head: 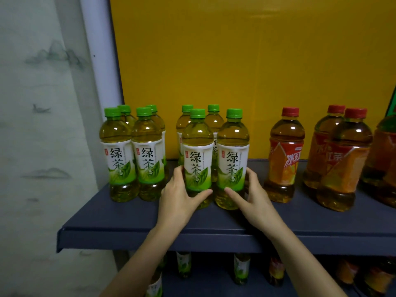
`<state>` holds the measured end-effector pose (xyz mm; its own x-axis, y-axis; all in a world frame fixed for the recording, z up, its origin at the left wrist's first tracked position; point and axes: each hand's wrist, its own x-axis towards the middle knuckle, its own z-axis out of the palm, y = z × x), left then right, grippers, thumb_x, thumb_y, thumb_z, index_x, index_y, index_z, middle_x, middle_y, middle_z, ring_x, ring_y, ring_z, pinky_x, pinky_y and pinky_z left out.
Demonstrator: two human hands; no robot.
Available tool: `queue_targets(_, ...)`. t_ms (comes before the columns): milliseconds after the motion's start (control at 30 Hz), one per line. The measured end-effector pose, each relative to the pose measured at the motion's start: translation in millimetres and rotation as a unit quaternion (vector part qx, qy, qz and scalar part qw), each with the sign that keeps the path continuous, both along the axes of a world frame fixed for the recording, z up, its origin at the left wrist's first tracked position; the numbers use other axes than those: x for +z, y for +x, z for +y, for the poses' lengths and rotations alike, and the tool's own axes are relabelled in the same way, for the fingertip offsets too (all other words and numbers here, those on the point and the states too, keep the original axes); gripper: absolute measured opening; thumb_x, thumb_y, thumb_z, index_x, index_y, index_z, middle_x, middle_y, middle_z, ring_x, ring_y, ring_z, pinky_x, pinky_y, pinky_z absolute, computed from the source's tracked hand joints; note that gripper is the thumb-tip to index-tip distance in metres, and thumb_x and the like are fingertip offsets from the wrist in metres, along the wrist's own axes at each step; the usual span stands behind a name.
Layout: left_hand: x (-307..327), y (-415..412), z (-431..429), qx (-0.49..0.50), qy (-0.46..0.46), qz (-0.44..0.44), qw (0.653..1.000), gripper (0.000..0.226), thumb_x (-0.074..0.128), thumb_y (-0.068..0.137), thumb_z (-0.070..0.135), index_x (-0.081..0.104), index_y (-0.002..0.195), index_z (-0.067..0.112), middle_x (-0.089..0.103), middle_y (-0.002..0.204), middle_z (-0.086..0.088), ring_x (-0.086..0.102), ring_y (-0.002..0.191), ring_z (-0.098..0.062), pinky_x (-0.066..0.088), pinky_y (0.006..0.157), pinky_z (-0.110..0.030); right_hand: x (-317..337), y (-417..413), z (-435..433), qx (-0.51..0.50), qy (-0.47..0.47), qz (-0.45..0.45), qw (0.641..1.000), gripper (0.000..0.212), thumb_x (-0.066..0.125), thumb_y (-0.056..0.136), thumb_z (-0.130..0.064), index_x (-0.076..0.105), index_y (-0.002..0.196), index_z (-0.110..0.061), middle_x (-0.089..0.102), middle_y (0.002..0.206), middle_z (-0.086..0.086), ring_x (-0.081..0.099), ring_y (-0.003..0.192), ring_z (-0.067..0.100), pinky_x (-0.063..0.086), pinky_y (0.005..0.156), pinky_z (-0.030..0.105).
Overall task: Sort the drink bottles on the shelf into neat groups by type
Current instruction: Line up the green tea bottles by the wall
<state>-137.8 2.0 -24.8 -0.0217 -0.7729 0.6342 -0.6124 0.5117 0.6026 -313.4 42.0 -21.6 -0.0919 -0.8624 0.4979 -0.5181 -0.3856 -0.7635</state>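
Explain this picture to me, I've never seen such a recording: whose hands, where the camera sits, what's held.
No machine here: a person works with bare hands, and the one picture comes from a camera worn on their head, looking forward and down. On the dark blue shelf stand eight green-capped green tea bottles in two clusters, with red-capped iced tea bottles to the right. The left hand grips the middle cluster's left front bottle; the right hand grips its right front bottle.
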Motion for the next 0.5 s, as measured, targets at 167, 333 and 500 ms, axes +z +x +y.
queue_targets(167,2,11,-5,0.031,-0.024,-0.009,0.999,0.074,0.078,0.064,0.045,0.045,0.12,0.009,0.061,0.118,-0.005,0.058,0.11,-0.023,0.048,0.084,-0.035,5,15,-18,0.027,0.018,0.007,0.999,0.066,0.063,0.086,-0.023,0.024,0.14,-0.021,0.047,0.136,-0.004,0.044,0.123,0.006,0.039,0.105,0.031)
queue_targets(333,6,11,-6,0.062,-0.022,-0.029,0.997,0.072,0.075,0.068,0.046,0.044,0.121,0.008,0.059,0.121,-0.007,0.056,0.112,-0.025,0.045,0.081,-0.033,5,23,-30,0.039,0.022,-0.002,0.999,0.063,0.06,0.088,-0.021,0.025,0.14,-0.022,0.043,0.14,-0.004,0.041,0.127,0.006,0.037,0.108,0.032)
queue_targets(500,6,11,-11,0.074,-0.018,-0.044,0.996,0.068,0.073,0.071,0.045,0.043,0.118,0.007,0.058,0.117,-0.009,0.058,0.109,-0.027,0.048,0.077,-0.034,4,26,-38,0.044,0.013,-0.006,0.999,0.058,0.059,0.089,-0.021,0.028,0.137,-0.026,0.041,0.139,-0.002,0.038,0.129,0.007,0.035,0.11,0.035)
